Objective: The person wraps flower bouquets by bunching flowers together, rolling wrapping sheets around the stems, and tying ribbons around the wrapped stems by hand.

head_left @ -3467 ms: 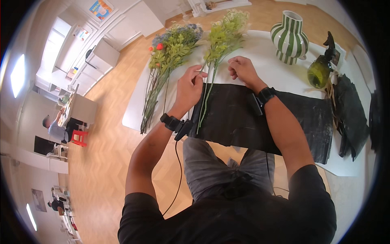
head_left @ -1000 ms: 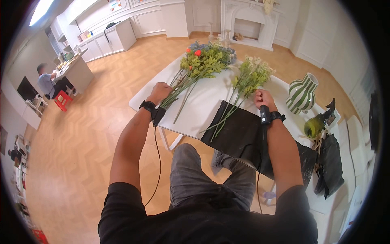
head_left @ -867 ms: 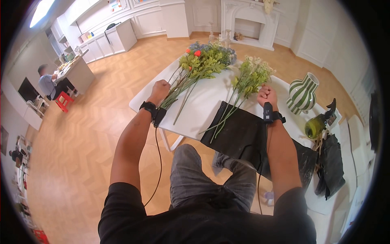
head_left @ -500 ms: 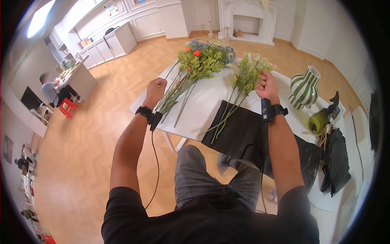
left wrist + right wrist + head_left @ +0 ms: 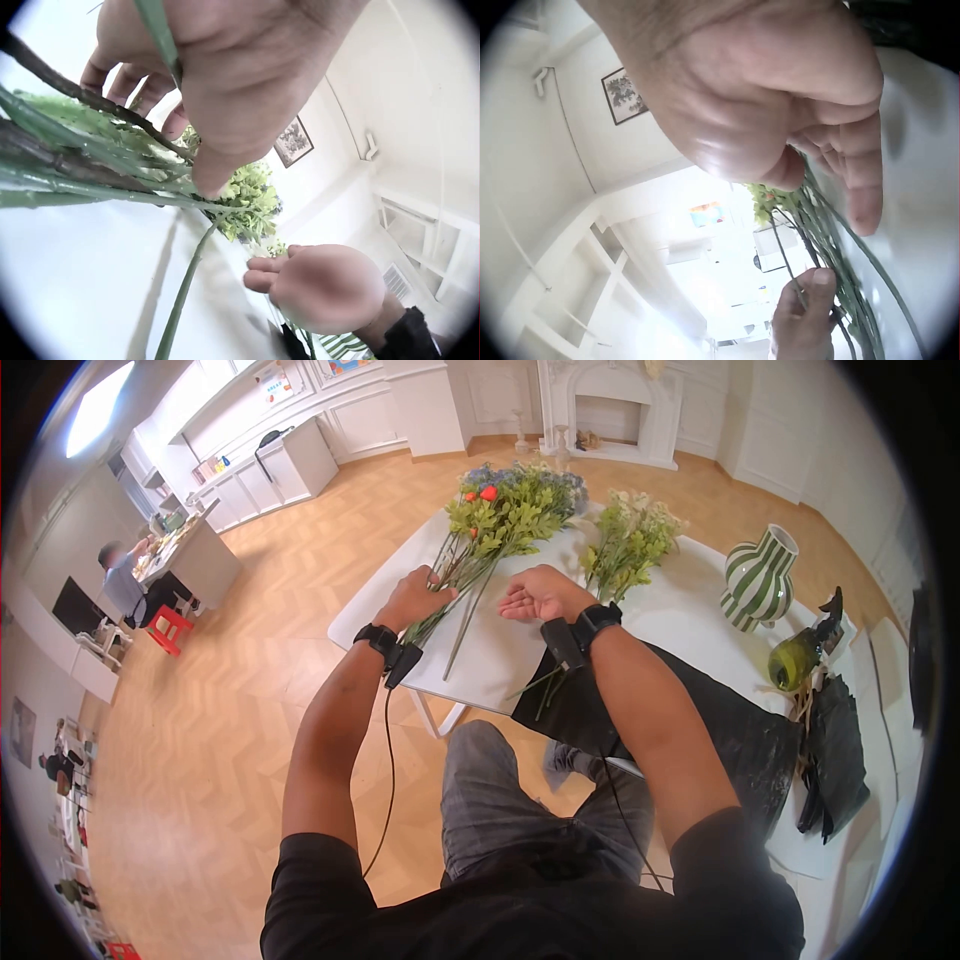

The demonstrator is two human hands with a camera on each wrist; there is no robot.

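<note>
Off to the right there's a green-and-white striped vase [image 5: 757, 578] standing upright on the white table [image 5: 690, 600], with a green spray bottle [image 5: 800, 652] just past it near the edge. Black wrapping sheet [image 5: 735, 715] lies across the near side, more black sheets [image 5: 835, 745] piled at the far right. Background has a fireplace [image 5: 610, 410], herringbone wood floor [image 5: 240, 690], and someone sitting at a counter [image 5: 185, 555] beside a red stool [image 5: 165, 628].

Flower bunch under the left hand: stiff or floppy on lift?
Probably floppy: the flower bunch has long thin stems and leafy heads. Loose stems lie splayed under the left hand, so it may fan apart. Likely light.
</note>
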